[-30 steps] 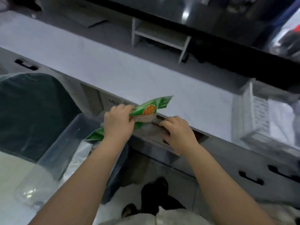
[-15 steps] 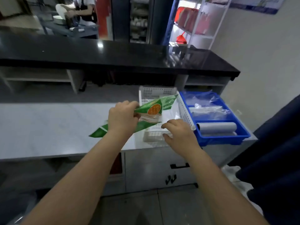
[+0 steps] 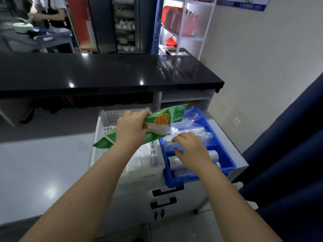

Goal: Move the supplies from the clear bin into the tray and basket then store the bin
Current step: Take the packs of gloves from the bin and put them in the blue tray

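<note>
Two bare forearms, sleeveless to the frame edge, left hand (image 3: 130,131) and right hand (image 3: 191,151) ungloved, ringless

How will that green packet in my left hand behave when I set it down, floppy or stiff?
Probably floppy: the green packet sags on both sides of the left hand that grips its middle. It looks light, since one hand carries it easily. Its glossy film may be a little slippery, so it could slide once laid in the white basket.

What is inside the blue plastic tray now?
The blue plastic tray holds crumpled clear plastic bags and a white roll. The right hand covers the middle, so anything beneath is hidden.
</note>
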A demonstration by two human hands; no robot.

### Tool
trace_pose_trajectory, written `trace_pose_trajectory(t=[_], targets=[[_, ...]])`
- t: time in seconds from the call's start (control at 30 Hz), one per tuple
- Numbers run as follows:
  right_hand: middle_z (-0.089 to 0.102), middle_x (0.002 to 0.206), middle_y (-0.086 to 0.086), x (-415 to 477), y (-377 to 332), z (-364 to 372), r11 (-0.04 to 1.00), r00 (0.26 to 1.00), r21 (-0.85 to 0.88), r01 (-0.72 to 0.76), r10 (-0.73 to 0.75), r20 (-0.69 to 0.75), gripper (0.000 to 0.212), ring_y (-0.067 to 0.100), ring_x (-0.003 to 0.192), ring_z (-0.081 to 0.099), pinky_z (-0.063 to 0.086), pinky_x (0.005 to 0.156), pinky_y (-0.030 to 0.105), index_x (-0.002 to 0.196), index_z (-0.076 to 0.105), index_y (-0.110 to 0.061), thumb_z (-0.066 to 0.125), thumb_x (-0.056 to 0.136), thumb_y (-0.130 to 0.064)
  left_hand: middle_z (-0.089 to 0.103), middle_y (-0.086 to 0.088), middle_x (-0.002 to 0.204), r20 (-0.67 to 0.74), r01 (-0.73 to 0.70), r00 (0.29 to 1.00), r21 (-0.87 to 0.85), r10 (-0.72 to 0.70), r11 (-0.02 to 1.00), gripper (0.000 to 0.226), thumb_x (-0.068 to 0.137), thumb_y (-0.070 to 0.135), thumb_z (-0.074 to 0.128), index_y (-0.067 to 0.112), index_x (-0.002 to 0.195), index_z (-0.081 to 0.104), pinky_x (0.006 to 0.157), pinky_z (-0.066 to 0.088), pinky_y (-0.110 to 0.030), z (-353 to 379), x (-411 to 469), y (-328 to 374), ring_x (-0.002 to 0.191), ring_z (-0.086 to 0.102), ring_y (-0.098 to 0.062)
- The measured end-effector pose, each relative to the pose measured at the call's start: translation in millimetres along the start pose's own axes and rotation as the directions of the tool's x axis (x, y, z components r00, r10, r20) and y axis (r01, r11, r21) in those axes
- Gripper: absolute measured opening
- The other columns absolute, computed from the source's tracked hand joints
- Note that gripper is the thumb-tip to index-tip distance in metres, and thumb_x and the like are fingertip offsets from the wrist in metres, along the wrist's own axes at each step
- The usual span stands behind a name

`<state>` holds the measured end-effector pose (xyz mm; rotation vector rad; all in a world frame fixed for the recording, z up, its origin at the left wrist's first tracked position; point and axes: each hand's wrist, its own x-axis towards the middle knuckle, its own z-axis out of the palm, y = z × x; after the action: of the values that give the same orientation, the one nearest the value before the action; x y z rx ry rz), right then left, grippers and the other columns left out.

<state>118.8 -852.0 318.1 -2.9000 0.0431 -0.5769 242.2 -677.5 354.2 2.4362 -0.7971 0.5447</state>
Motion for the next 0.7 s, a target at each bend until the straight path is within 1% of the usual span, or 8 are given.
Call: trace_pose_trajectory(t=[0.1,0.17,0.3,0.4,0.47,0.53,0.6,0.7], targets=[[0.067,0.101,0.006,18.3,22.1,13.5,0.999,0.999,0.014,-0.039,0.039,0.006,0.021,0.03,0.094,0.057,0.048,0.078,0.045,0.099,0.067,-0.012,0.07,0.079,-0.012,0.071,-0.002,0.094,0.028,-0.033,0.999,0.01,0.032,0.999,0.033,0.078,0.014,0.069,0.02,0.11,0.065,0.07,0.043,-0.039,24.8,26.3,-7.1,0.088,0.054,-0.031],[0.067,0.1,0.006,31.4,33.7,22.2,0.998,0.998,0.028,-0.059,0.059,0.016,0.022,0.03,0.094,0.058,0.048,0.08,0.044,0.1,0.067,-0.013,0.071,0.078,-0.012,0.071,-0.001,0.09,0.05,-0.065,0.997,0.008,0.064,0.998,0.031,0.078,0.018,0.07,0.02,0.109,0.065,0.068,0.041,-0.038,39.5,46.5,-10.9,0.087,0.053,-0.03],[0.067,0.097,0.004,63.1,58.7,32.0,0.997,0.997,-0.015,-0.07,0.071,0.031,0.024,0.028,0.089,0.059,0.048,0.075,0.041,0.098,0.066,-0.015,0.074,0.075,-0.013,0.067,-0.003,0.079,0.058,-0.116,0.992,0.023,0.115,0.993,0.023,0.078,0.019,0.071,0.018,0.101,0.067,0.064,0.037,-0.037,67.2,88.3,-10.5,0.082,0.052,-0.03],[0.068,0.092,0.005,85.4,83.6,37.9,0.995,0.995,-0.022,-0.095,0.095,0.01,0.026,0.029,0.083,0.061,0.049,0.07,0.042,0.093,0.067,-0.015,0.077,0.07,-0.011,0.064,-0.005,0.079,0.074,-0.14,0.988,0.045,0.136,0.989,0.023,0.079,0.018,0.07,0.017,0.102,0.067,0.064,0.039,-0.038,84.4,114.7,-5.0,0.083,0.051,-0.03],[0.068,0.092,0.006,97.7,101.5,43.4,0.994,0.993,-0.03,-0.109,0.111,0.049,0.024,0.03,0.084,0.06,0.049,0.071,0.042,0.093,0.066,-0.016,0.075,0.071,-0.012,0.065,-0.005,0.081,0.079,-0.148,0.987,0.06,0.143,0.987,0.023,0.08,0.016,0.069,0.017,0.103,0.066,0.064,0.04,-0.039,94.8,127.9,0.2,0.084,0.051,-0.031],[0.067,0.096,0.006,109.7,121.9,50.1,0.993,0.988,-0.045,-0.111,0.115,0.1,0.023,0.03,0.089,0.058,0.047,0.074,0.041,0.096,0.066,-0.017,0.072,0.074,-0.015,0.065,-0.005,0.08,0.066,-0.143,0.988,0.066,0.139,0.988,0.023,0.079,0.014,0.07,0.017,0.102,0.067,0.064,0.041,-0.04,105.1,138.6,5.3,0.082,0.051,-0.031],[0.067,0.103,0.007,121.6,142.5,57.4,0.994,0.981,-0.044,-0.104,0.11,0.159,0.027,0.031,0.094,0.057,0.046,0.078,0.041,0.103,0.066,-0.017,0.07,0.077,-0.016,0.066,-0.005,0.079,0.047,-0.124,0.992,0.069,0.121,0.99,0.023,0.079,0.013,0.071,0.017,0.102,0.068,0.063,0.042,-0.04,114.1,147.4,9.4,0.081,0.051,-0.031],[0.064,0.116,0.008,139.4,169.8,69.2,0.997,0.963,-0.055,-0.047,0.06,0.264,0.032,0.032,0.106,0.054,0.044,0.084,0.041,0.115,0.063,-0.018,0.065,0.083,-0.023,0.067,-0.004,0.08,0.007,-0.074,0.997,0.091,0.074,0.993,0.025,0.077,0.015,0.073,0.017,0.102,0.068,0.063,0.041,-0.04,124.7,160.2,13.4,0.081,0.052,-0.031]])
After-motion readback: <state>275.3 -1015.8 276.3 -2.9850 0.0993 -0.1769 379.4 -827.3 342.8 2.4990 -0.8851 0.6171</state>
